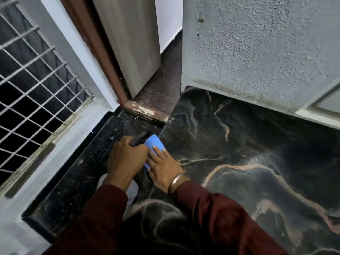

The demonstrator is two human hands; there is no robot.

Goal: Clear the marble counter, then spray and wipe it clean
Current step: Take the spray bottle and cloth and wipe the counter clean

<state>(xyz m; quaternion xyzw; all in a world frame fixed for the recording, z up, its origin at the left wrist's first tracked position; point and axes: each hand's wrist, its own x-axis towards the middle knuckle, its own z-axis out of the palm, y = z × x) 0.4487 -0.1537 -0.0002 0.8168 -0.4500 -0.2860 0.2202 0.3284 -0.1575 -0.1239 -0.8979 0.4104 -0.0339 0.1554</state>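
Note:
The dark marble counter (257, 162) with pale pink veins fills the right and lower part of the view. My left hand (125, 159) grips a spray bottle: its black nozzle (139, 138) pokes out past my fingers and its white body (133, 190) shows below my wrist. My right hand (163, 168) lies flat, fingers together, pressing a blue cloth (153, 142) onto the counter's left edge. Most of the cloth is hidden under the hand.
A speckled black ledge (82, 172) lies left of the counter, below a barred window (33, 89). A brown door frame (103, 57) and an open doorway stand ahead. A rough grey wall (266, 52) borders the counter's far side.

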